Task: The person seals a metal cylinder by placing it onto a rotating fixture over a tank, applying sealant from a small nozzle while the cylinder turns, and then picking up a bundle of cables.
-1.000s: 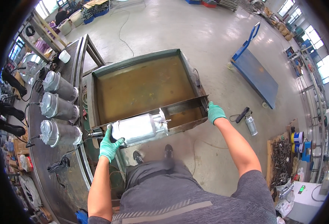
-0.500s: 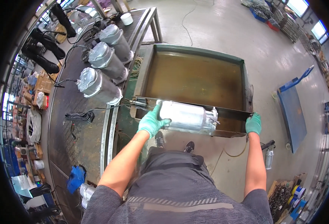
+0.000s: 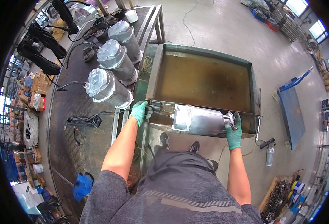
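Observation:
A silver metal cylinder [image 3: 198,118] with a flanged right end lies sideways at the near edge of a tank [image 3: 205,47] of brownish liquid. My right hand [image 3: 234,132], in a green glove, is closed around the fittings at its right end. To the left, my gloved left hand [image 3: 139,113] curls at the tank's near left corner, beside metal rods [image 3: 160,107]; its fingers hide what they grip. A dark cable [image 3: 114,112] runs from the bench to this hand, and a lead enters the cylinder's left end.
Three similar silver cylinders [image 3: 108,89] stand on the dark bench [image 3: 86,145] at left, near a coiled black cable [image 3: 84,121] and a blue cloth [image 3: 83,186]. A blue platform cart [image 3: 292,112] is at right. An air gun [image 3: 267,143] hangs beyond the tank's right corner.
My left hand has moved off the cylinder to the tank's left corner. My right hand has left the right corner and taken hold of the cylinder's right end.

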A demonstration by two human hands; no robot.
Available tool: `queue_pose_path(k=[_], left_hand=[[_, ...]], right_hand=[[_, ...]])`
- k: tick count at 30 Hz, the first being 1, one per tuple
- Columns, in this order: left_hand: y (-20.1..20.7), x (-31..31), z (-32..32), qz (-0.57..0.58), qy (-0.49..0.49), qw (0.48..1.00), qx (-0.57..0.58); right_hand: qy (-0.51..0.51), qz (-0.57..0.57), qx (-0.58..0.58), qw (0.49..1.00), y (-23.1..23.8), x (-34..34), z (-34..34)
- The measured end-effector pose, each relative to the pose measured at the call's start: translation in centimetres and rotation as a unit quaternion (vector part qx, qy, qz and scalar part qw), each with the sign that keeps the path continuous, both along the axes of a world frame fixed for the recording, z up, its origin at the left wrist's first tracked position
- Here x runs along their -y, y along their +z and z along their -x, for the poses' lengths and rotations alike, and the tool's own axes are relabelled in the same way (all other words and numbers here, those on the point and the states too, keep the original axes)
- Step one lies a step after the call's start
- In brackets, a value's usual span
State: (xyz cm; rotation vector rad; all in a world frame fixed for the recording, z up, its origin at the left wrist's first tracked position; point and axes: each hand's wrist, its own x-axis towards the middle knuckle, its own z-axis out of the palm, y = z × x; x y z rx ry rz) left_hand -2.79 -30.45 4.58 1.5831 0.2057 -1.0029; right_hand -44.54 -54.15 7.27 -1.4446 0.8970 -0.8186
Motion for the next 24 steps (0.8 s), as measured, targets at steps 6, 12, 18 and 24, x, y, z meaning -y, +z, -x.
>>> queue_pose_path(k=[6, 12, 18, 24], left_hand=[[-1.4, 0.4, 0.3, -0.029, -0.074, 0.995, 0.066], [-0.9, -1.0, 3.7, -0.028, -0.128, 0.856, 0.501], [3.5, -2.9, 6.9, 0.12, -0.136, 0.958, 0.224], [0.3, -2.9, 7.9, 0.15, -0.172, 0.963, 0.141]], right_hand=[[-0.096, 0.029, -0.075, 0.992, -1.7, -0.4, -2.3], [-0.098, 0.076, -0.142, 0.982, -0.8, -1.2, -2.6], [-0.083, 0.088, -0.152, 0.981, -1.1, -1.3, -2.1], [-0.063, 0.111, -0.196, 0.972, -0.8, -0.6, -2.3]])
